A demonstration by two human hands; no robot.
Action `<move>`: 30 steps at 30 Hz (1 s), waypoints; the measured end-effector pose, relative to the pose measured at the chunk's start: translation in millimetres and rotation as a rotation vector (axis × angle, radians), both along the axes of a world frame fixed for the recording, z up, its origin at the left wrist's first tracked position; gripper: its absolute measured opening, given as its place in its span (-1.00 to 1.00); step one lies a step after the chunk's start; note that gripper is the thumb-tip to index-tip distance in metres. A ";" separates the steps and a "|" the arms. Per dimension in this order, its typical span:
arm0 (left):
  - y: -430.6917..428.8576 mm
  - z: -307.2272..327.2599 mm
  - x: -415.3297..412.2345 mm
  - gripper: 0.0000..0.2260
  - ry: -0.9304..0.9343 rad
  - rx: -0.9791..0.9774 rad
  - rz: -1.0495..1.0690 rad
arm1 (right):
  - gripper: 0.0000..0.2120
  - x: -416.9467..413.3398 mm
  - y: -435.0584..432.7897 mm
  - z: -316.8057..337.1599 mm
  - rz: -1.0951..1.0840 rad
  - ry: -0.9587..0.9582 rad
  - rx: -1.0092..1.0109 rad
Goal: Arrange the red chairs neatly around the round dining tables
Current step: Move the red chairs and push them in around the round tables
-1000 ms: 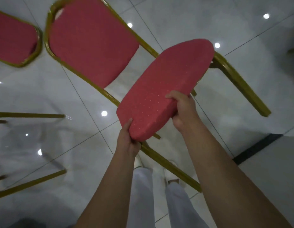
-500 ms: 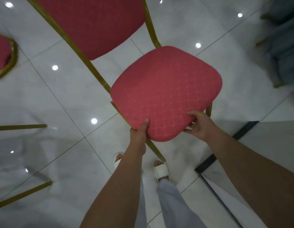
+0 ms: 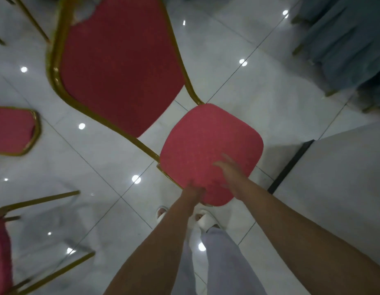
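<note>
Red chair [image 3: 210, 137] on tiled floor [image 3: 270, 86]: seat directly under and ahead of fingers, backrest beyond, up-left. Right hand [image 3: 228, 170] blurred, fingers straight and spread over near part of seat, holding nothing. Left hand [image 3: 193, 191] blurred at seat's near edge; gripping or only touching, cannot tell. Second red chair [image 3: 13, 130] well left of fingers. Grey-blue cloth [image 3: 344, 39] far right of fingers.

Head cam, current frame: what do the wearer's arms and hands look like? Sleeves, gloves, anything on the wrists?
Left forearm and right forearm are bare to the frame edge, with no sleeves in view. Left hand and right hand are ungloved. No watch, band or ring shows, though both hands are motion-blurred, so small items could be missed. Below them: pale trousers, white slippers.
</note>
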State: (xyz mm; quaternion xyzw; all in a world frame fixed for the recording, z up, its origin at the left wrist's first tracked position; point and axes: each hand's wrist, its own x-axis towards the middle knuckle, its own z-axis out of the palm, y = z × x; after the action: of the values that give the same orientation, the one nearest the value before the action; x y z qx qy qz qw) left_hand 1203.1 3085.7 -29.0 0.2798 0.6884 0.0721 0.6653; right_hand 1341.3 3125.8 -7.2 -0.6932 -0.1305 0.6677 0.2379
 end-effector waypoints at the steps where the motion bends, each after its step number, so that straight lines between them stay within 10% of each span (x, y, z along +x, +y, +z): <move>1: 2.5 16.6 -8.6 -0.62 -0.010 0.011 0.029 | -0.36 1.3 -2.3 11.5 -0.026 0.008 0.022; 9: 49.7 133.9 -153.3 -0.10 0.221 0.096 0.314 | -0.36 -8.7 13.1 93.9 0.085 0.022 0.217; 19: 232.3 244.0 -209.8 -0.33 -0.170 0.449 -0.044 | -0.03 -143.2 108.1 170.0 0.347 -0.002 0.509; 26: 325.7 239.6 -187.7 -0.74 -0.240 0.324 -0.571 | 0.07 -265.9 156.6 171.8 -0.104 -0.379 0.279; 30: 346.3 238.9 -182.9 -0.66 -0.288 0.308 -0.702 | 0.05 -278.6 157.9 178.3 -0.156 -0.373 0.233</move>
State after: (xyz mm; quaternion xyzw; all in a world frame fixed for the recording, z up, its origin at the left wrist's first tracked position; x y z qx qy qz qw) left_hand 1020.3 3432.0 209.9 0.5812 0.4322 -0.0185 0.6892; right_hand 1062.7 3283.7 171.1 -0.7805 -0.1945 0.4880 0.3389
